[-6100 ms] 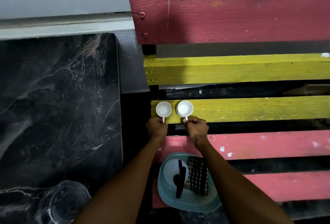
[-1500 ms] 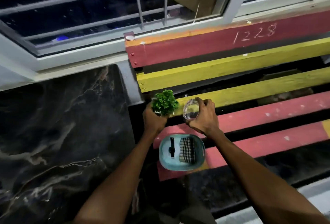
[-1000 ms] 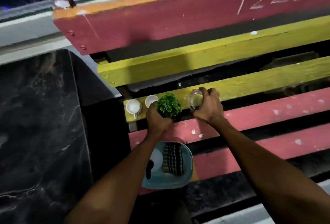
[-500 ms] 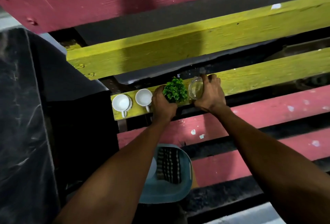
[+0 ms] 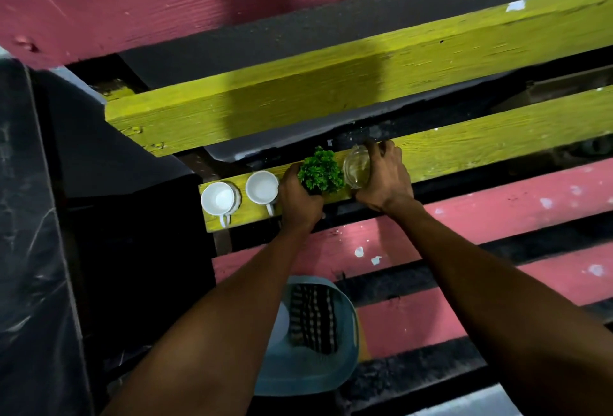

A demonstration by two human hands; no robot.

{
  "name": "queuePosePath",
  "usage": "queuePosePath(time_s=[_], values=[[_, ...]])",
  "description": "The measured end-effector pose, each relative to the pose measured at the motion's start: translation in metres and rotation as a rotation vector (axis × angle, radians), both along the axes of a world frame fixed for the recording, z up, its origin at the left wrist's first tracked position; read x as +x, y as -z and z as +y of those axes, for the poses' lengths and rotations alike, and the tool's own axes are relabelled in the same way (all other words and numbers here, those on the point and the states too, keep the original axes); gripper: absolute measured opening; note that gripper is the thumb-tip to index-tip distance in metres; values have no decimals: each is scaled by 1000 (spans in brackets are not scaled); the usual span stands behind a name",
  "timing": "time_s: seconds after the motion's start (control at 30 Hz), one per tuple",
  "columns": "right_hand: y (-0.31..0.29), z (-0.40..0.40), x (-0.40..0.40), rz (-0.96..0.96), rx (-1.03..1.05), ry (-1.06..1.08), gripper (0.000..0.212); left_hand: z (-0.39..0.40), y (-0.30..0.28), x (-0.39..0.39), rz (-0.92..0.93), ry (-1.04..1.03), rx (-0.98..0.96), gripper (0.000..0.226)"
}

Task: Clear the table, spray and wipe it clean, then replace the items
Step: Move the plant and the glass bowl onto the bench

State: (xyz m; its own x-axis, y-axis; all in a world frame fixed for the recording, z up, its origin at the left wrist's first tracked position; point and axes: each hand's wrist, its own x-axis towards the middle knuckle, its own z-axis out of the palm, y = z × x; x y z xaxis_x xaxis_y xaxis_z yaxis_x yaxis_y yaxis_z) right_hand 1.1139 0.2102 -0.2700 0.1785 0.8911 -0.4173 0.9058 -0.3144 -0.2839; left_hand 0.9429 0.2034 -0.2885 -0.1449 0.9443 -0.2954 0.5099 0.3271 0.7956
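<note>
Two white cups [image 5: 218,199] [image 5: 262,187] stand side by side at the left end of a yellow bench slat [image 5: 481,140]. To their right, my left hand [image 5: 300,198] grips the base of a small green potted plant [image 5: 321,172] on that slat. My right hand [image 5: 384,180] is wrapped round a clear glass [image 5: 356,166] just right of the plant, also at the slat. The pot itself is hidden by my fingers.
A light blue basket [image 5: 345,359] with a checked cloth [image 5: 313,317] sits on the pink slats [image 5: 497,216] below my arms. A dark marble table [image 5: 30,249] lies at the left. Dark gaps run between the slats.
Earlier I set the two cups down on the yellow slat. Since then my hands have brought the plant and the glass over and lowered them onto the slat beside the cups.
</note>
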Motion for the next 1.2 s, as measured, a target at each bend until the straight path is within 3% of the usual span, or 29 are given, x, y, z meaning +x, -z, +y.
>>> queuePosePath(time_s=[0.97,1.07,1.2], values=[[1,-12,-4,-60,9,44,121,-9,-14,-8,78,27,-122,80],[-12,-26,-9,-49,45,74,117,-13,-29,-11,60,27,-148,86],[-34,-48,-23,-30,87,97,100,-24,-52,-16,68,21,-115,76]])
